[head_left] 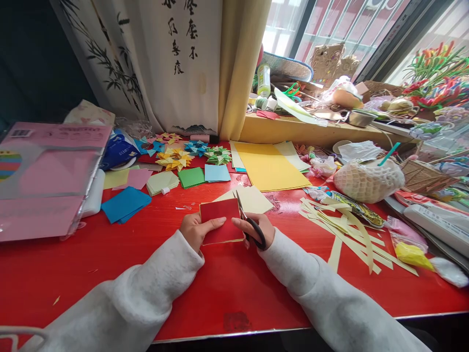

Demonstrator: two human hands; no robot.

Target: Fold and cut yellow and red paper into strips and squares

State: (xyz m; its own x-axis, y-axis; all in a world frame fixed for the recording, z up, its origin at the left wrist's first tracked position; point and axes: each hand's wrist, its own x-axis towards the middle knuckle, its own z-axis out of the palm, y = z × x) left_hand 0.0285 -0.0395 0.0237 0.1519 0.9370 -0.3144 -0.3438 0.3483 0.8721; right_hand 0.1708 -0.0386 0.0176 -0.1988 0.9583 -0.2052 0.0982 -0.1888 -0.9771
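Red paper [221,215] lies on the counter [227,288], pinched at its 8 o'clock side by fingers of the left hand [196,230]. Fingers of the right hand [258,231] clasp scissors [246,221] at its 3 o'clock edge — likely best: hold the sheet taut, close the blades steadily.

In the left grip [198,230], dark red paper [221,220]; in the right grip [267,230], black-handled scissors [248,222]. Under both, glossy red surface [110,264]. Beyond the grips, yellow sheets [269,168]; right of them, pale yellow strips [344,227]; left, blue squares [124,204]. White sleeves [164,278].
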